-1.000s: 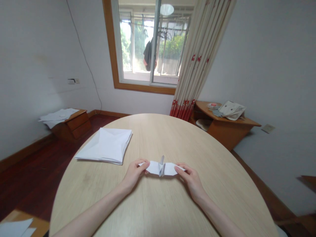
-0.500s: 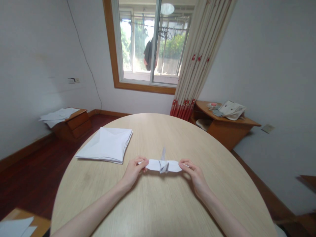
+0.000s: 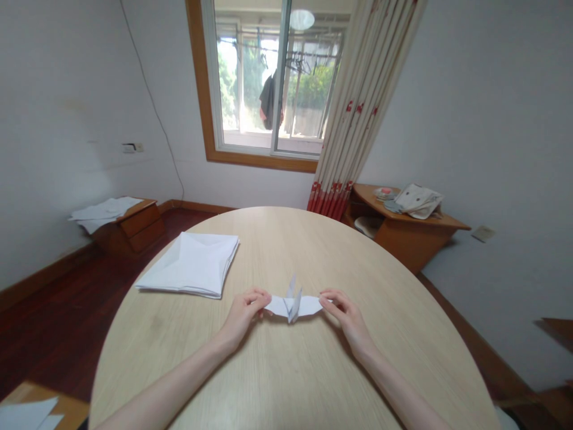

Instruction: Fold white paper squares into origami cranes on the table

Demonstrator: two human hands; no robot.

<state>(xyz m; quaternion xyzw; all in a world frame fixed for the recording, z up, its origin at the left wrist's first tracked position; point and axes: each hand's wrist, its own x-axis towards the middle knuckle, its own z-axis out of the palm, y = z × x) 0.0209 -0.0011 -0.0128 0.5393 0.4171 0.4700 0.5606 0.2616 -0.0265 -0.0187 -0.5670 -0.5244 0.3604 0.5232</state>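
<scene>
A white origami paper figure (image 3: 292, 306) spans the gap between my hands, just above the pale wood oval table (image 3: 286, 251). Its two flat wings spread sideways, and narrow pointed flaps stand up at its centre. My left hand (image 3: 244, 313) pinches the left wing, and my right hand (image 3: 344, 313) pinches the right wing. To the left of my left hand lies a stack of creased white paper squares (image 3: 190, 264), which neither hand touches.
A low wooden drawer cabinet (image 3: 129, 226) with white papers stands at the left wall, above a dark red wood floor (image 3: 58, 322). A wooden corner table (image 3: 407, 224) holds a cloth bag and small items. White sheets lie on a wooden surface (image 3: 27, 412) at bottom left.
My hands have moved closer together. The paper has gone from a nearly flat strip to a shallow V, with its central flaps pointing up between the wings.
</scene>
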